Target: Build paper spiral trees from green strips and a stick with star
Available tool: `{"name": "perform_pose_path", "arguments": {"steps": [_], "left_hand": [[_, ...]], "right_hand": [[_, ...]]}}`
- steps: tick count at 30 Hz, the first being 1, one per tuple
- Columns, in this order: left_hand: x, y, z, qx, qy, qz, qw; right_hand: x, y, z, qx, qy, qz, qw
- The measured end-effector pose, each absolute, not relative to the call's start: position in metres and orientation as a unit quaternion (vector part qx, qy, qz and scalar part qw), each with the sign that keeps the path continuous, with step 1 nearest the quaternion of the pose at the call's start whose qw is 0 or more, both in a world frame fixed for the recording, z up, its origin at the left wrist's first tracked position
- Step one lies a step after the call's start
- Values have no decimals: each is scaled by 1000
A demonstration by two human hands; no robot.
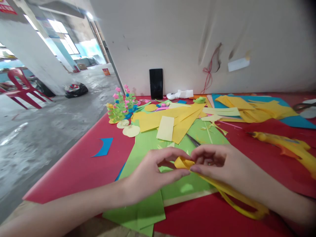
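Observation:
Between my two hands, above the green paper, is a yellow paper strip (182, 162) with its end curled into a small loop. My left hand (158, 168) pinches the curl from the left, thumb below and fingers above. From the right, my right hand (217, 161) grips the same strip with thumb and fingertips. The strip's long tail runs below my right hand and bends in a blurred loop near the wrist. Just behind the hands, a dark pointed metal tool (193, 141) lies on the green sheet (148, 184); its other end is hidden behind my right hand.
Yellow sheets (158, 120) and a pale rectangle (166, 128) lie behind my hands. Paper flower stalks (120, 107) stand back left. A yellow glue gun (286, 144) rests right. A black phone (156, 84) leans on the white wall. A blue scrap (105, 147) lies left.

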State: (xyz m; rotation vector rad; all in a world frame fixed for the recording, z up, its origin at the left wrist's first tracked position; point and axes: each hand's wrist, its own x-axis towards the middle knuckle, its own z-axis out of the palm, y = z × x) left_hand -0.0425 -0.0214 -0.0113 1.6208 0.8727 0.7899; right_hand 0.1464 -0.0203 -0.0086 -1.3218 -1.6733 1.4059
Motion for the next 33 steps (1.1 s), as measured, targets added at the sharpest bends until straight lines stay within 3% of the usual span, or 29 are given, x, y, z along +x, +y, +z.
{"name": "perform_pose_path", "arguments": {"steps": [11,33], "left_hand": [[-47,-16,-11,560,379,323,663],[-50,-11,-2,600,407,320,609]], "right_hand": [[151,-19,6,-510,-651,500,257],[154,-19,14,-510,-659,506,224]]}}
